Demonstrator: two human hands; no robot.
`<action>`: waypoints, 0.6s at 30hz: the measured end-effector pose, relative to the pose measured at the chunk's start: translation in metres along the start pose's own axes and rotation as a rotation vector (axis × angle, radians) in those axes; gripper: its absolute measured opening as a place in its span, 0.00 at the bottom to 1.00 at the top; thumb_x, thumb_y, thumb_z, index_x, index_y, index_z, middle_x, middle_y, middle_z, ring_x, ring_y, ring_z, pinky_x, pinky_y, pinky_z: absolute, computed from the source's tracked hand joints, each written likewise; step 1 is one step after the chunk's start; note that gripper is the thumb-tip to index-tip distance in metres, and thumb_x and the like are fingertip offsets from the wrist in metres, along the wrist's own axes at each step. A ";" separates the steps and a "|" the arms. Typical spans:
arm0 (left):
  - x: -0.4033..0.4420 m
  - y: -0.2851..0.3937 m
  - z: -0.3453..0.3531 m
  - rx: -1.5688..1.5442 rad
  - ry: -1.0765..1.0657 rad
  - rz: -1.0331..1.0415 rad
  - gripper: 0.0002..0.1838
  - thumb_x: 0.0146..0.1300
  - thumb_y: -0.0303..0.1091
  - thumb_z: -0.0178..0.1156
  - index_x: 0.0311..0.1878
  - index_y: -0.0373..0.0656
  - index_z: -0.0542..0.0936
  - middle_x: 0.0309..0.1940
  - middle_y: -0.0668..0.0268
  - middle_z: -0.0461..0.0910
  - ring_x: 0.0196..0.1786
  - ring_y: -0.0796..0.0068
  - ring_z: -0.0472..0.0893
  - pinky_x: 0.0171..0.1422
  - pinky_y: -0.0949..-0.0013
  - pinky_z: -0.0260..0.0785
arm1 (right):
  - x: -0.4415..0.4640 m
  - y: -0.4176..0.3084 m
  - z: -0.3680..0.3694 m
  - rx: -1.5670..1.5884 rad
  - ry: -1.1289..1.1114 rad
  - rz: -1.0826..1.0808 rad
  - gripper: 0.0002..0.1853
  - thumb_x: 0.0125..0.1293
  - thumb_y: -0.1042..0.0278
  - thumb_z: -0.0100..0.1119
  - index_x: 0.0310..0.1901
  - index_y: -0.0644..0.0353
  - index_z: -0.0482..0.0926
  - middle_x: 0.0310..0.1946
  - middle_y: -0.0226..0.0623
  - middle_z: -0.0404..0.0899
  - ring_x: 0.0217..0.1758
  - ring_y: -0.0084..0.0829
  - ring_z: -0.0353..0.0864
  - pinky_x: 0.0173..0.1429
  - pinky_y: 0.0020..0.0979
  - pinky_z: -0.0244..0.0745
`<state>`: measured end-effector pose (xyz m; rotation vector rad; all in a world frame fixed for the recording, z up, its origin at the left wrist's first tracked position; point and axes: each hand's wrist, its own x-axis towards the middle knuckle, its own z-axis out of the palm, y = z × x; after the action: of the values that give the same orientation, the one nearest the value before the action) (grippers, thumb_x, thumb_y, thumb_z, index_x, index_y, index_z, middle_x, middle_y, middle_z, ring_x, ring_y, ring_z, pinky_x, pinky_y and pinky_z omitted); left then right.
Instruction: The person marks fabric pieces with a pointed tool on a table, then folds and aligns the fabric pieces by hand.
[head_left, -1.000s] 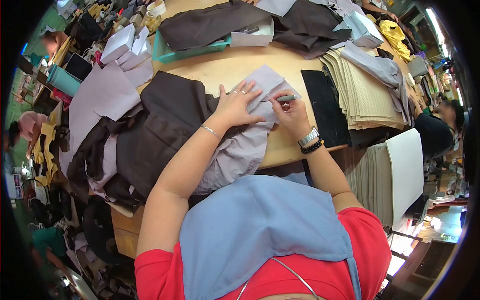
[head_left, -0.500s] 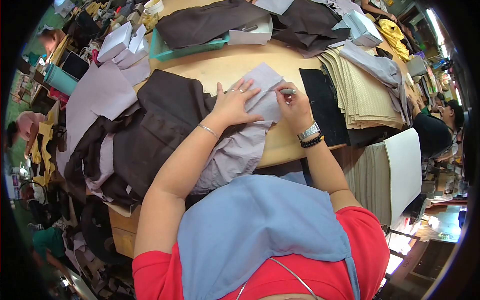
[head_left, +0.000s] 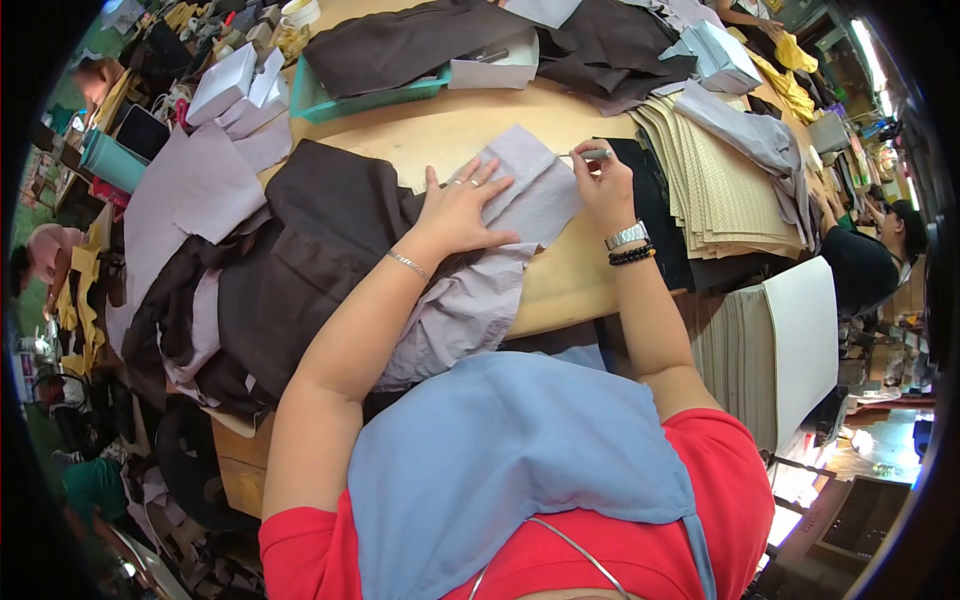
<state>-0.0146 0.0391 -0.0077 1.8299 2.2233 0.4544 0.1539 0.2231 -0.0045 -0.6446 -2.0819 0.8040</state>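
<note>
My left hand (head_left: 466,208) lies open, fingers spread, pressing a pale lavender-grey fabric piece (head_left: 535,185) onto the wooden table. In my right hand (head_left: 606,190), just right of that piece, is a slim pen-like tool (head_left: 597,154) with a grey barrel. Its thin tip points left, near the fabric's upper right edge; whether it touches the cloth I cannot tell. The fabric's crumpled lower part (head_left: 465,310) hangs toward my blue apron. Dark brown cloth (head_left: 320,240) is bunched left of my left hand.
A teal tray (head_left: 370,106) under dark cloth stands at the back, beside an open white box (head_left: 497,68). Stacked cream textured sheets (head_left: 705,185) and a black piece (head_left: 648,215) lie to the right. Below them stands a thick pile of boards (head_left: 800,340). A co-worker (head_left: 870,255) is at far right.
My right hand has moved slightly right and up with the tool, away from the fabric's edge, so the thin tip now shows. My left hand stays on the fabric.
</note>
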 end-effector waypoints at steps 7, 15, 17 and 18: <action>0.000 0.002 -0.002 -0.003 -0.024 -0.003 0.48 0.46 0.69 0.67 0.72 0.61 0.70 0.78 0.66 0.58 0.81 0.63 0.52 0.73 0.20 0.34 | 0.020 0.020 -0.026 -0.113 0.120 -0.008 0.06 0.67 0.70 0.62 0.42 0.61 0.81 0.25 0.37 0.82 0.26 0.24 0.82 0.33 0.27 0.76; 0.008 0.016 -0.026 0.106 -0.110 -0.045 0.43 0.52 0.68 0.64 0.68 0.53 0.75 0.74 0.59 0.65 0.78 0.58 0.59 0.74 0.23 0.38 | 0.008 0.035 -0.068 -0.707 -0.202 0.145 0.13 0.66 0.66 0.60 0.50 0.59 0.79 0.38 0.46 0.82 0.42 0.48 0.83 0.45 0.48 0.76; 0.020 0.011 -0.029 -0.005 -0.057 0.046 0.32 0.64 0.53 0.61 0.68 0.49 0.73 0.72 0.57 0.68 0.76 0.56 0.62 0.77 0.33 0.45 | 0.001 0.019 -0.057 -0.581 -0.026 -0.185 0.11 0.64 0.67 0.62 0.46 0.60 0.80 0.38 0.46 0.81 0.44 0.46 0.81 0.46 0.44 0.76; 0.028 0.007 -0.024 -0.139 0.001 0.146 0.28 0.66 0.46 0.58 0.68 0.48 0.73 0.71 0.56 0.69 0.75 0.55 0.64 0.78 0.37 0.47 | -0.002 0.006 -0.049 -0.461 -0.074 -0.230 0.09 0.63 0.68 0.63 0.43 0.61 0.79 0.36 0.45 0.80 0.42 0.46 0.81 0.46 0.43 0.76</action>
<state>-0.0221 0.0660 0.0179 1.9251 2.0111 0.6208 0.1961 0.2410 0.0138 -0.6042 -2.3783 0.2185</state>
